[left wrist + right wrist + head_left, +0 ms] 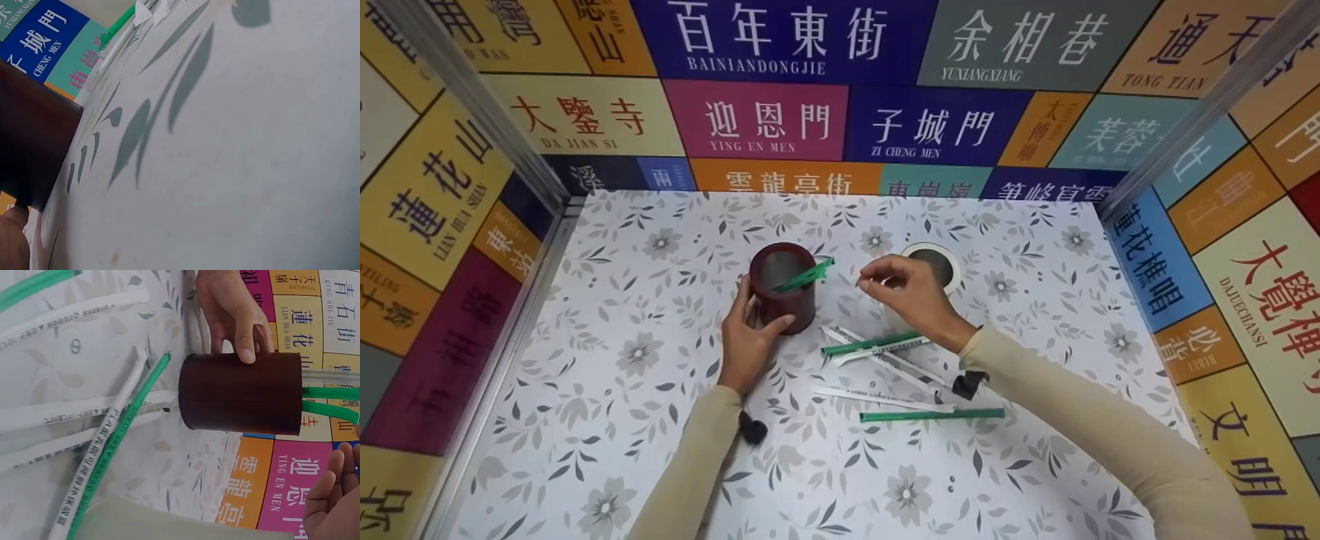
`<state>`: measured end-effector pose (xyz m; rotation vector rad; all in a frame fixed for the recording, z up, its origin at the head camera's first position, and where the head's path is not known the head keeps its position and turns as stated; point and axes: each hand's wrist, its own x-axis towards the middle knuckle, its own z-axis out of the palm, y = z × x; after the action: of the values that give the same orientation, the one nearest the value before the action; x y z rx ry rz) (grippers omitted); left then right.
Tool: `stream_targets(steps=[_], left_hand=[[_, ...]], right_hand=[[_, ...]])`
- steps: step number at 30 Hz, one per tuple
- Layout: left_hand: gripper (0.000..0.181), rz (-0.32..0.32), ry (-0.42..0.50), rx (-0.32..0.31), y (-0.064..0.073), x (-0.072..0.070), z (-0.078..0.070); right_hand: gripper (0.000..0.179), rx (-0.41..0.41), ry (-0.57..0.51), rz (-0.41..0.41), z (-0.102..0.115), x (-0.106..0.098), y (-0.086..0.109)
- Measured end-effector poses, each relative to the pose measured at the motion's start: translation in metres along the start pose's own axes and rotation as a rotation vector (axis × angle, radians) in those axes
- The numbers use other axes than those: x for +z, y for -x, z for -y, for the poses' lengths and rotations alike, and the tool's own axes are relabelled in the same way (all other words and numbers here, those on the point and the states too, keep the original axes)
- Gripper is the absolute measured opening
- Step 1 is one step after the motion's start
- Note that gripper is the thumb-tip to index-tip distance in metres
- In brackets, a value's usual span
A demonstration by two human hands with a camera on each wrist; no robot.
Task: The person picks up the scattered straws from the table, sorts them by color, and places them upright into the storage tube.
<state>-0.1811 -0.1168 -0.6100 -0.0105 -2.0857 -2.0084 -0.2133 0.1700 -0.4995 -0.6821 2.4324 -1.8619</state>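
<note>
- Head view: left hand [746, 339] grips cup [796, 306], presumably steadying it.
- Right hand [916, 291] loosely curled, apparently empty.
- Straws [934, 415] near right hand, likely for easy reach.

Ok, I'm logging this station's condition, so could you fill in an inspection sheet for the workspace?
Surface: white tablecloth with grey flower-and-leaf print.
Job's things: dark red-brown cylindrical cup, upright, green-wrapped straws sticking out of its mouth; more green-wrapped and white-wrapped straws lie on the cloth, some crossing, exact count unclear.
Clutter: white-rimmed round container, partly hidden by the right hand.
Grippers: left hand grips the cup's side; right hand is raised, fingers loosely curled, nothing seen in it.
Cables: nothing seen.
Surroundings: coloured wall panels with Chinese lettering on three sides; metal posts at the far corners.
</note>
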Motion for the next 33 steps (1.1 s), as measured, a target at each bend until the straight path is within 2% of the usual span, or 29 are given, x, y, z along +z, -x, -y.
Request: stream_targets(steps=[3, 10, 14, 20, 26, 33], left_hand=[[0.105, -0.002, -0.005, -0.008, -0.001, -0.001, 0.002], [0.109, -0.006, -0.037, -0.032, -0.006, -0.003, 0.027], [0.11, 0.002, -0.041, -0.014, -0.007, -0.005, 0.034], [0.112, 0.025, -0.034, 0.003, -0.007, -0.004, 0.033], [0.11, 0.04, -0.03, 0.02, -0.008, -0.006, 0.032], [0.109, 0.037, -0.053, 0.017, -0.007, -0.008, 0.033]], right_hand=[[0.016, 0.009, 0.015, 0.037, -0.003, 0.001, 0.009], [0.012, 0.014, 0.082, 0.099, -0.015, 0.004, 0.035], [0.011, 0.032, 0.106, 0.124, -0.023, 0.005, 0.052], [0.012, 0.047, 0.133, 0.166, -0.037, -0.001, 0.082], [0.012, 0.027, 0.158, 0.178, -0.051, -0.009, 0.103], [0.009, 0.011, 0.275, 0.217, -0.065, -0.016, 0.132]])
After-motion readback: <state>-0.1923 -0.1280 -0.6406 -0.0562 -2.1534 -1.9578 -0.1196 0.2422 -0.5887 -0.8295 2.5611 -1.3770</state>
